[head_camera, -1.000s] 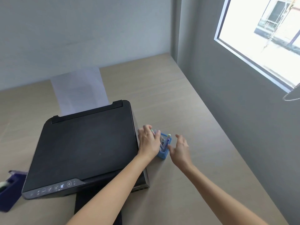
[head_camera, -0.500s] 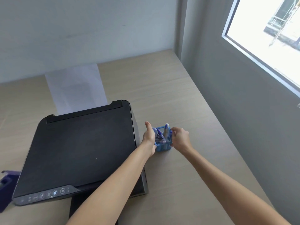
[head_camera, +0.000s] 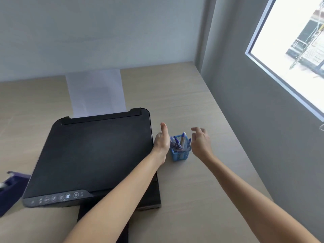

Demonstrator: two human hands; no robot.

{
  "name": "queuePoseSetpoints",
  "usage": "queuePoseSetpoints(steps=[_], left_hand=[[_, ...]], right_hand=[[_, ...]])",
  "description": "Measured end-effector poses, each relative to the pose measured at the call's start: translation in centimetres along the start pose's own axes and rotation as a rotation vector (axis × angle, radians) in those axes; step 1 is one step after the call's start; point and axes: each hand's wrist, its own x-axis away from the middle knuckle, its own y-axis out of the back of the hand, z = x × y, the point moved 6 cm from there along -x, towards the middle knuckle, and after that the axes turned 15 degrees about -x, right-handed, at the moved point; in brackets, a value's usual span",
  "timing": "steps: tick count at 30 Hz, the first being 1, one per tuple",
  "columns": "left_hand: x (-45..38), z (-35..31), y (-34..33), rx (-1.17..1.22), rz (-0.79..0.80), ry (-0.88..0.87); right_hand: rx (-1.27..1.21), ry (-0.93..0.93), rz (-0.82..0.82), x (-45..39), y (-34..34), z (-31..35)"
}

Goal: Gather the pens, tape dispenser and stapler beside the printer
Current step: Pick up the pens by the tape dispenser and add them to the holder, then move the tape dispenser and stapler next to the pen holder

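Observation:
A small blue mesh holder point(head_camera: 180, 153) with several pens point(head_camera: 182, 140) stands upright on the wooden desk, just right of the black printer point(head_camera: 94, 155). My left hand point(head_camera: 162, 141) is open at the holder's left side, thumb up, a small gap from it. Open as well, my right hand point(head_camera: 200, 142) hovers on the holder's right side with fingers spread, apart from it. The dark blue tape dispenser point(head_camera: 10, 188) sits at the far left edge, partly cut off. No stapler is in view.
White paper point(head_camera: 96, 92) stands up from the printer's rear feed. A grey wall with a bright window point(head_camera: 294, 50) runs along the desk's right edge. Bare wooden desk point(head_camera: 201, 190) lies in front of and behind the holder.
Half a second ago both hands were closed against the holder's sides. Now both have let go and drawn slightly away, and the holder stands alone beside the printer.

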Motion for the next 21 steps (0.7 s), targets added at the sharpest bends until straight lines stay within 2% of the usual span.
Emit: queuePoseSetpoints(steps=[5,9,16,21], left_hand=[[5.0,-1.1,4.9,0.019,0.055,-0.257],[9.6,0.9,11.8,0.001,-0.041,-0.311],[16.1,11.6,30.1,-0.152,-0.443,-0.209],[20.8,22.7,41.0,-0.355,-0.604,0.071]], right_hand=[[-0.014,0.212,-0.001,3.1,-0.1,7.3],[0.015,0.304,0.084,5.9,-3.8,12.3],[0.028,0.534,0.362,13.8,-16.9,22.0],[0.052,0.638,0.562,20.0,-26.8,26.9]])
